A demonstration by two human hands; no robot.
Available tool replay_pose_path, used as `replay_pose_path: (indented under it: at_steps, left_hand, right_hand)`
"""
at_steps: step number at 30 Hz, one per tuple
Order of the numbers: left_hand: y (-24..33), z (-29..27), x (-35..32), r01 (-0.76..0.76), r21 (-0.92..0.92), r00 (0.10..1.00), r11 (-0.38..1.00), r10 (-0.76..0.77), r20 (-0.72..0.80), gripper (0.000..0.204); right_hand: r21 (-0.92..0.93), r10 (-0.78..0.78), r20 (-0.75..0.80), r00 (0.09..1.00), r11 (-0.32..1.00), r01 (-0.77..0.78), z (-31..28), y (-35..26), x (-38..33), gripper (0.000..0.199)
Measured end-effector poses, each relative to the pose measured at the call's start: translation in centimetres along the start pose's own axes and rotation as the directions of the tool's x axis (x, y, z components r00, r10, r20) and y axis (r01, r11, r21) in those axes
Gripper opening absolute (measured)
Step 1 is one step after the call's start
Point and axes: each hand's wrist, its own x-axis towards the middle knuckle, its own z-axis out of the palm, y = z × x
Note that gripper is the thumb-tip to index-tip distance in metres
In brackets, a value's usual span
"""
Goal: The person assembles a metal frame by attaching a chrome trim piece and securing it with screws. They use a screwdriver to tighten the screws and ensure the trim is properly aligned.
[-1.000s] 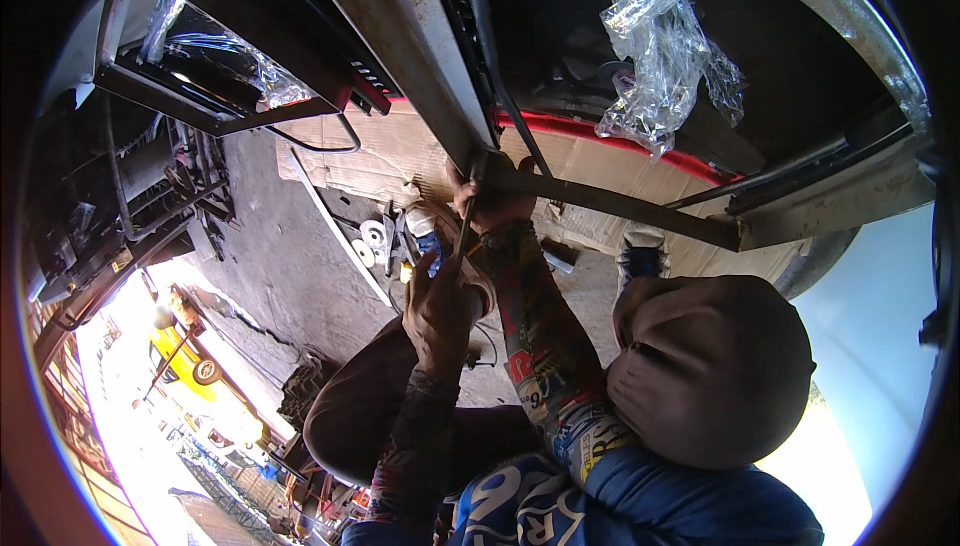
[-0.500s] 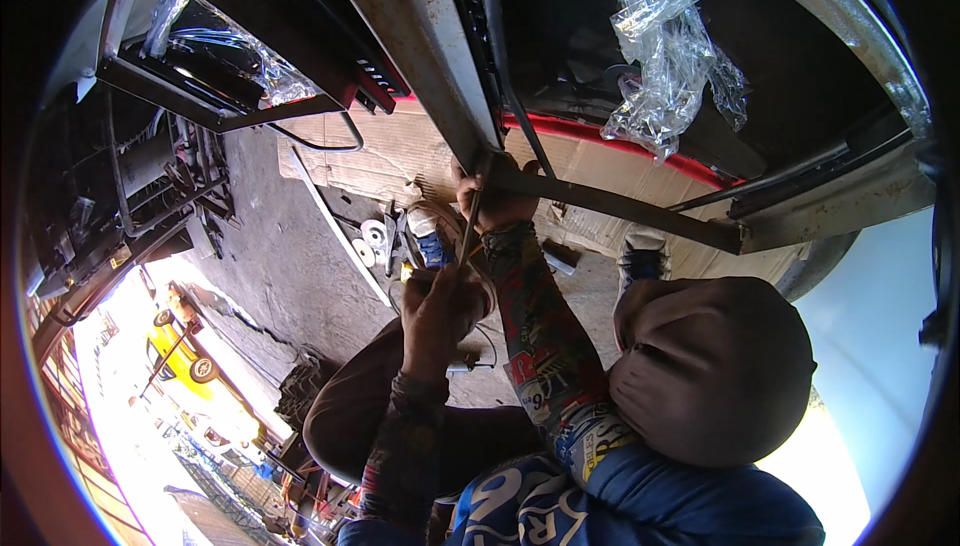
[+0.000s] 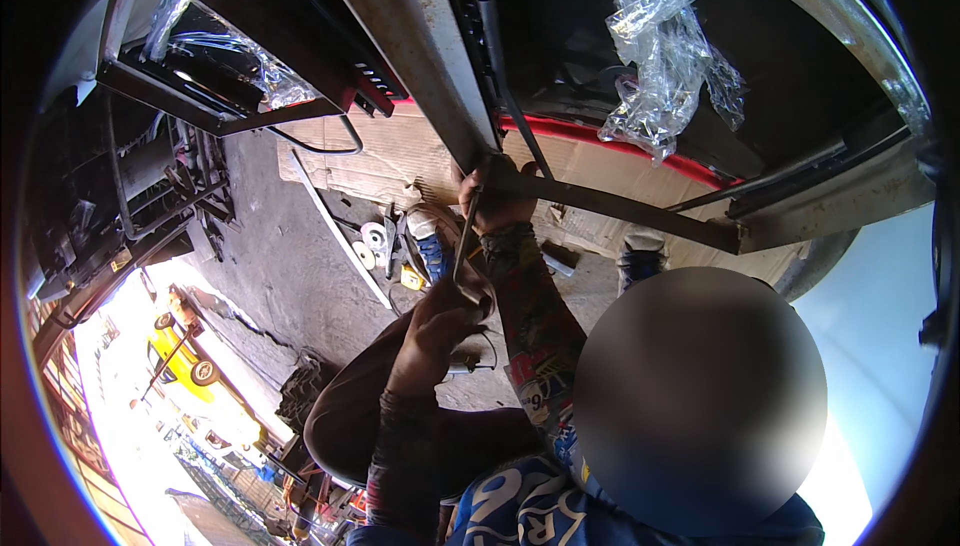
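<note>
- Two hands are working close together near the middle of the view, under a rusty metal frame (image 3: 420,56) that is running overhead from the upper edge down toward them.
- Left hand (image 3: 435,331) is closing around the lower end of a thin metal rod (image 3: 466,236), with the fingers curled tight on it.
- Right hand (image 3: 497,201) is gripping a flat steel bar (image 3: 620,208) just where that bar is meeting the frame; the rod's upper end is lying just beside this hand.
- Both forearms are wearing patterned sleeves (image 3: 535,331) and are rising from the lower edge, next to a blurred round shape at lower right.
- Below the hands, a grey concrete floor (image 3: 270,276) is stretching away, looking dusty and stained.
- Sheets of flattened cardboard (image 3: 400,151) are lying on that floor, near a red curved edge (image 3: 620,146) of some bodywork.
- Small items are sitting on the floor beside the cardboard: pale round discs (image 3: 372,238) and a small yellow object (image 3: 412,279); what they are is too small to tell.
- Crumpled clear plastic wrap (image 3: 660,56) is hanging from the dark underside at upper right.
- A black metal rack (image 3: 230,96) with more plastic film in it is showing at upper left.
- Bright daylight is flooding the lower left, where a yellow vehicle (image 3: 180,356) is standing outside.
</note>
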Motion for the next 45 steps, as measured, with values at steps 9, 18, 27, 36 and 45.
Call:
replay_pose_path:
  at_steps: [9, 18, 27, 36, 45]
  left_hand:
    - [-0.4, 1.4, 1.8, -0.137, 0.707, 0.901, 0.694, 0.384, -0.202, 0.017]
    - [-2.4, -1.0, 0.8, -0.075, 0.27, 0.936, 0.96, 0.161, -0.313, 0.045]
    - [-1.9, 0.8, 1.7, 0.373, -0.522, 0.907, 0.767, -0.42, 0.031, 0.075]
    - [-1.6, 0.8, 2.8, -0.324, -0.014, 0.813, 0.946, 0.271, -0.516, 0.01]
    - [1.2, 2.8, 3.1, -0.267, 0.956, 0.512, 0.117, 0.858, 0.038, 0.02]
  right_hand:
    - [-0.284, -0.3, -0.349, 0.888, 0.937, 0.206, 2.4, 1.4, -0.1, 0.086]
    - [-0.088, 0.031, -0.065, 0.997, 0.995, -0.037, -0.9, -0.8, 0.2, 0.067]
    - [-0.104, 0.112, -0.075, 0.991, 0.987, -0.12, 0.5, -0.5, 0.4, 0.036]
    - [-0.182, -0.031, -0.11, 0.993, 0.983, 0.01, -0.5, -0.8, 0.0, 0.057]
    - [-0.133, -0.04, -0.185, 0.982, 0.991, 0.016, -0.4, -0.9, -0.2, 0.053]
